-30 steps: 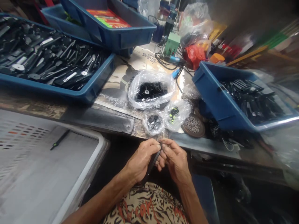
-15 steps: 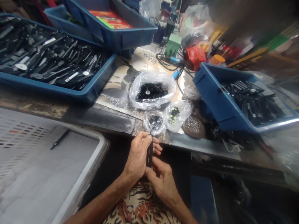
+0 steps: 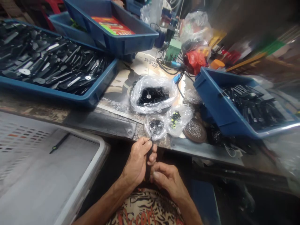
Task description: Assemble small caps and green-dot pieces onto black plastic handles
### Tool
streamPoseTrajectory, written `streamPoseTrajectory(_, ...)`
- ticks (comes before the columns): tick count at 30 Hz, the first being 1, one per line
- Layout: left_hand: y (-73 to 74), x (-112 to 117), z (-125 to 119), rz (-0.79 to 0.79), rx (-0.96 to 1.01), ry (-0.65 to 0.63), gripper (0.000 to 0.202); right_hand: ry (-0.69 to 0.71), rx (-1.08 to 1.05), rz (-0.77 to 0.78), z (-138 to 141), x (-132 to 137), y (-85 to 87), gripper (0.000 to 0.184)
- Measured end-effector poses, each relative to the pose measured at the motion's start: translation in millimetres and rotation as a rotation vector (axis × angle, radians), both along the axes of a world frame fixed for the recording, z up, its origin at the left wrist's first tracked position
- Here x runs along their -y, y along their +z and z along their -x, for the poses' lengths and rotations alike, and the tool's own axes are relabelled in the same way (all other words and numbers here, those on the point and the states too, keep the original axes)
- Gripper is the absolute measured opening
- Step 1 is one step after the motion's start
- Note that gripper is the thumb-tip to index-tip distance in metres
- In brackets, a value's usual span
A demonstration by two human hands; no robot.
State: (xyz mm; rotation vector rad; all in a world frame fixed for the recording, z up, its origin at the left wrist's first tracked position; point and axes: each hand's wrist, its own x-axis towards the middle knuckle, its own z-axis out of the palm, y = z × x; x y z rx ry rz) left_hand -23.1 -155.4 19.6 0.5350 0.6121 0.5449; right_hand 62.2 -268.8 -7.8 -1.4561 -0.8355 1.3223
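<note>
Right hand [image 3: 167, 178] sliding down and away, just beside my slim black handle [image 3: 148, 164] | left hand [image 3: 137, 161] clamping it upright, just below the small parts bag [image 3: 154, 126] | step: turning it over | next: needing a right-hand regrip

Nothing is clearly legible: the red lettering on the shirt [image 3: 140, 215] and the dark handwriting on the paper sheet [image 3: 150, 59] are both unreadable.
</note>
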Motion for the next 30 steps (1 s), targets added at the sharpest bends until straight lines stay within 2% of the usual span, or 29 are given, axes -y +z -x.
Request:
streamPoseTrajectory(2,-0.9,2,1,-0.009,0.004,-0.047,0.022,-0.085,-0.017,-0.017,-8,-2,1.1,0.031)
streamPoseTrajectory(6,-2.9,10,2,-0.054,0.007,-0.166,0.024,-0.365,-0.103,-0.06,-19,-10,8.1,0.024)
streamPoseTrajectory(8,-3.5,14,2,-0.062,0.025,-0.214,0.023,-0.429,-0.129,-0.07,-19,-15,11.4,0.025)
streamPoseTrajectory(12,-6.3,19,3,-0.002,0.066,-0.316,0.019,-0.353,-0.16,-0.119,-18,-21,12.4,0.025)
streamPoseTrajectory(15,-9.0,18,3,0.044,0.091,-0.394,0.019,-0.351,-0.182,-0.196,-19,-22,10.5,0.02)
streamPoseTrajectory(20,-12.4,18,-1,0.121,0.067,-0.471,0.03,-0.357,-0.145,-0.216,-21,-23,8.9,0.022)
streamPoseTrajectory(26,-20.2,14,-6,0.113,0.174,-0.49,0.037,-0.455,-0.032,-0.245,-15,-28,8.4,0.029)
streamPoseTrajectory(30,-22.4,9,-4,0.016,0.192,-0.442,0.036,-0.411,0.195,-0.271,-30,-46,24.8,0.026)
